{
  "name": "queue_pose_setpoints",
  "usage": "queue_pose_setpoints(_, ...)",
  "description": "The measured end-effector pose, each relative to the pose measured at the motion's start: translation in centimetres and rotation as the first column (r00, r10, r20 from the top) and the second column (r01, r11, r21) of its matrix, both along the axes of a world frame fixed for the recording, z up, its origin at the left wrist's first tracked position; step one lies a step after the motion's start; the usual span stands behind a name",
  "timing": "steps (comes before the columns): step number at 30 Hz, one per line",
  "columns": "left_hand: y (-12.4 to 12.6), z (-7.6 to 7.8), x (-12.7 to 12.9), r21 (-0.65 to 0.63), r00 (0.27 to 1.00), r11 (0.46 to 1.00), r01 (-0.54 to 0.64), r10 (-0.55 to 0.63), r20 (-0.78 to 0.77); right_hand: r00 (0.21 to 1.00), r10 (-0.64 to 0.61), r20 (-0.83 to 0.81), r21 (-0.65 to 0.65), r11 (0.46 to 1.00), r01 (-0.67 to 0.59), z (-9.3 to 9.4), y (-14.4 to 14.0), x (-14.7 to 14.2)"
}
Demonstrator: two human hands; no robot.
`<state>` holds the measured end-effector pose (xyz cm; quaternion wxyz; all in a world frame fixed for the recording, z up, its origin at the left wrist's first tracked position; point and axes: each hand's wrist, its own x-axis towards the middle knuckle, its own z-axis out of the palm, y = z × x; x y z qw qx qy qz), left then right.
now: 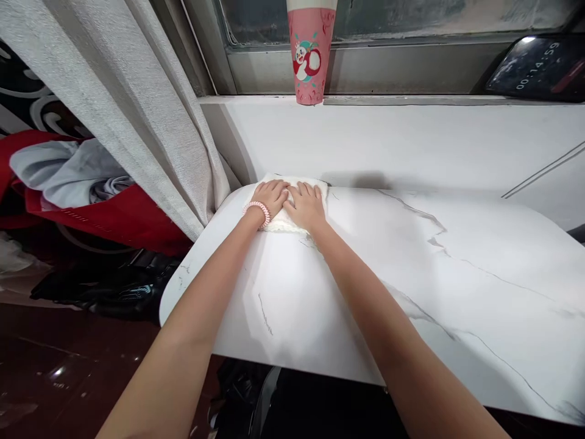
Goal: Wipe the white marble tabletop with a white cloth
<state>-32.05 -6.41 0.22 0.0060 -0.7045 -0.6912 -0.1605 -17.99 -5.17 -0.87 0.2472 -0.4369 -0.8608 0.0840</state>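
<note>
Marble table [411, 292], cup [310, 52] beyond cloth [292, 222]

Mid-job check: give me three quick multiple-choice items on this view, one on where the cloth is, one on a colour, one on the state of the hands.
1. Where does the white cloth lie?
A. far left corner of the marble table
B. on the window ledge
C. on the floor

2. What colour is the cup on the sill?
A. blue
B. pink
C. black

3. How are the left hand and right hand?
A. lifted off
B. gripping the cup
C. flat on the cloth

Answers: 1 A, it lies beside the curtain; 2 B, pink with a cartoon print; 3 C, both palms down, side by side.
</note>
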Motion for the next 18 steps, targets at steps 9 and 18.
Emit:
queue_pose_setpoints(9,-7.1,0.1,2.1,-0.041,1.0,0.999,-0.027,0.027,-0.009,0.999,0.028,0.02,0.032,0.999,-0.029,-0.2,-6.5,2.2)
queue_pose_setpoints(18,-17.1,-0.9,6.4,0.033,0.996,0.998,-0.047,0.049,-0.074,0.994,0.096,0.053,0.076,0.992,-0.1,0.0,-15.8,7.1)
